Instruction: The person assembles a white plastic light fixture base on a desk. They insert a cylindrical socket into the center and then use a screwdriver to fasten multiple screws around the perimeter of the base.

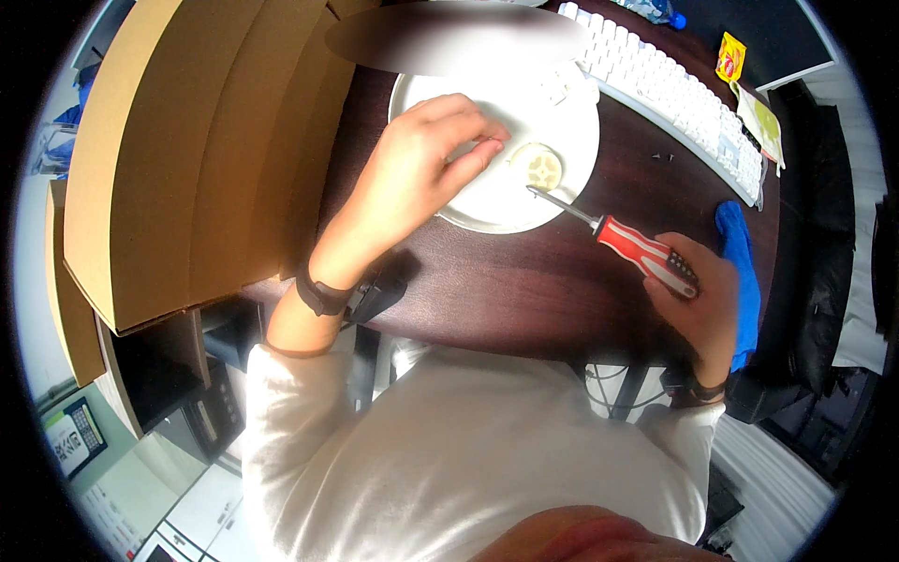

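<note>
My right hand (698,295) grips a screwdriver (632,245) by its red and white handle. The metal shaft points up and to the left, its tip by a small round cream-coloured part (538,169) with a cut-out pattern. That part sits on a large round white plate-like piece (487,220) with a raised rim, lying on the dark table. Over the left side of the white piece is my left hand (435,155), its fingers curled and thumb close to the fingertips. Whatever the fingertips hold, if anything, is hidden.
A tall cardboard box (206,150) stands along the left. A white keyboard (665,94) lies at the far right, with two tiny dark pieces (662,157) beside it. Blue cloth (740,272) hangs at the right table edge. A yellow packet (730,56) lies behind the keyboard.
</note>
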`<state>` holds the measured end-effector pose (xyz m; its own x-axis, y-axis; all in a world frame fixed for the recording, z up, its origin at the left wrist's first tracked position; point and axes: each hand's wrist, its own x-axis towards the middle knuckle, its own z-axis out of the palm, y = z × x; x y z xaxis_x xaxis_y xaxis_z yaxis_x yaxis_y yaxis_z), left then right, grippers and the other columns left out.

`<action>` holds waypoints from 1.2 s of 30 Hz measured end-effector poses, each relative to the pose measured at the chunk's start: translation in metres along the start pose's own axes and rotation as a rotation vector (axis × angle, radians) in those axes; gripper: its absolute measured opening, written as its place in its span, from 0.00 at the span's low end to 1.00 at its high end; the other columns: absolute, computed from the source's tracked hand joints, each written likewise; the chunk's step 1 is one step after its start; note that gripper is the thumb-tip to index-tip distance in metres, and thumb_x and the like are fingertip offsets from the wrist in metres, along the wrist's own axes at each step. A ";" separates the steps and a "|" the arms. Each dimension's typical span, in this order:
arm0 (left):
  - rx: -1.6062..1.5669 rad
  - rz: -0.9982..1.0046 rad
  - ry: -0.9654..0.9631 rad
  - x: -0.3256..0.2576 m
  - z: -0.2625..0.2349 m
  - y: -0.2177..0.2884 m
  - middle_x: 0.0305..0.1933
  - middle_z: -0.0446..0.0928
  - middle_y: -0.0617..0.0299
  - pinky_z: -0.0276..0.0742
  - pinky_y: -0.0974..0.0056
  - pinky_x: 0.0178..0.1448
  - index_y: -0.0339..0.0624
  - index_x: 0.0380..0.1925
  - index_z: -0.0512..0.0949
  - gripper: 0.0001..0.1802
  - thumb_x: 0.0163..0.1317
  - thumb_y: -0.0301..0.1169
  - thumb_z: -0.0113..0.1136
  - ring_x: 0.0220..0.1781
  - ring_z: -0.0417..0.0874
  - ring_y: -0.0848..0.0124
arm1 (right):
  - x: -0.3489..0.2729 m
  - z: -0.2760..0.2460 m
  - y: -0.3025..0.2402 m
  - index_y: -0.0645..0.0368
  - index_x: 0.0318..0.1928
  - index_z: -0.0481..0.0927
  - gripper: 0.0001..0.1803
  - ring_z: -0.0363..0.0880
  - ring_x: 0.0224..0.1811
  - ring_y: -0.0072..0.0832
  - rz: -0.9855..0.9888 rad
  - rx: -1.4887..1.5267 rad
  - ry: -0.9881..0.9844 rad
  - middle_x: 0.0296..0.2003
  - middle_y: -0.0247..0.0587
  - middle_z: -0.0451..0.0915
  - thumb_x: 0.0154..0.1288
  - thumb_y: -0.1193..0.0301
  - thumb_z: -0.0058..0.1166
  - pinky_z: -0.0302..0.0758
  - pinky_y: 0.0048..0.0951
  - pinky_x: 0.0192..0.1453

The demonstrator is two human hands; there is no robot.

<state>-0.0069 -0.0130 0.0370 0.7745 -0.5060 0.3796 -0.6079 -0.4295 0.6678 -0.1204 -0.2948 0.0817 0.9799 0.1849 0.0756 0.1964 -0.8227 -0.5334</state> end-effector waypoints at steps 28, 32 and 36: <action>-0.737 -0.347 0.204 -0.005 -0.003 -0.001 0.31 0.77 0.61 0.73 0.74 0.37 0.31 0.39 0.76 0.08 0.60 0.22 0.55 0.30 0.77 0.77 | 0.045 0.009 -0.004 0.64 0.42 0.76 0.18 0.79 0.32 0.23 -0.150 0.338 0.115 0.32 0.42 0.80 0.47 0.75 0.58 0.73 0.21 0.38; -0.842 -0.330 0.279 -0.003 -0.004 -0.005 0.30 0.78 0.60 0.74 0.73 0.37 0.31 0.39 0.75 0.08 0.60 0.22 0.56 0.30 0.78 0.76 | 0.050 0.026 0.012 0.64 0.43 0.75 0.19 0.80 0.34 0.26 -0.220 0.330 0.171 0.34 0.44 0.80 0.46 0.74 0.59 0.74 0.23 0.40; -0.860 -0.334 0.322 -0.003 -0.004 -0.007 0.30 0.78 0.60 0.74 0.73 0.37 0.31 0.38 0.75 0.07 0.59 0.21 0.55 0.30 0.79 0.75 | 0.051 0.038 0.022 0.65 0.44 0.75 0.20 0.80 0.35 0.27 -0.250 0.372 0.171 0.36 0.46 0.80 0.46 0.73 0.59 0.75 0.24 0.41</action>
<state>-0.0037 -0.0053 0.0340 0.9722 -0.1735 0.1570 -0.1122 0.2431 0.9635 -0.0677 -0.2830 0.0414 0.9025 0.2359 0.3605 0.4307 -0.5108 -0.7440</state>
